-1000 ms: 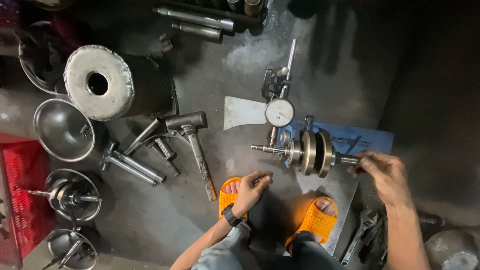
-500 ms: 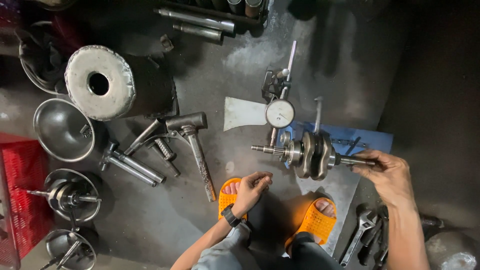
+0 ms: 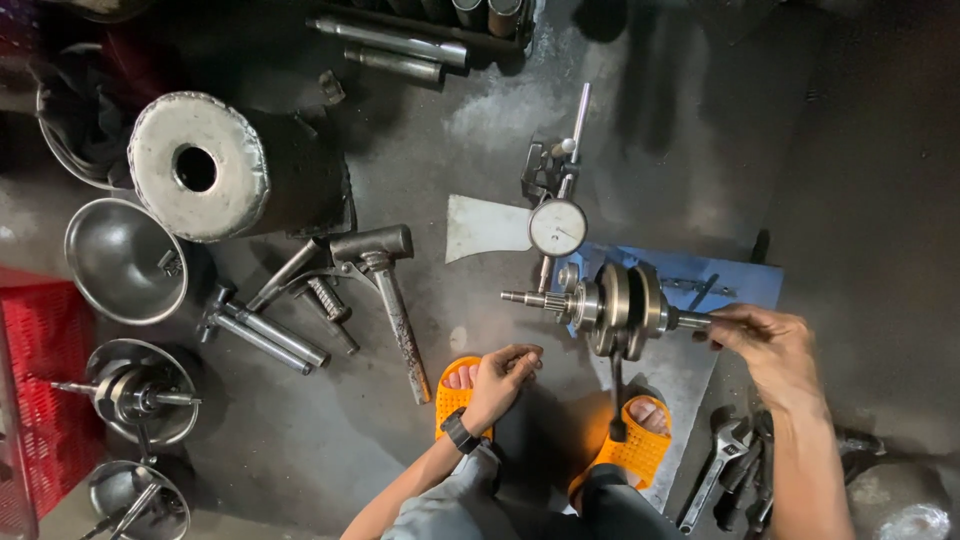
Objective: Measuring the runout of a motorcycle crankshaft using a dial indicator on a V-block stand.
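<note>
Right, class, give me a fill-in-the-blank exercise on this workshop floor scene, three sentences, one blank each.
1. The right hand grips one end of the ____, a shaft with two heavy discs at its middle.
2. The sandals on the person's feet are ____ in colour.
3. The left hand, empty, wears a dark ____ at the wrist.

Missing words: crankshaft; orange; watch

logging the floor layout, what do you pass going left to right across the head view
red crate → steel bowl → hammer → left hand → dial gauge → crankshaft → right hand
</note>
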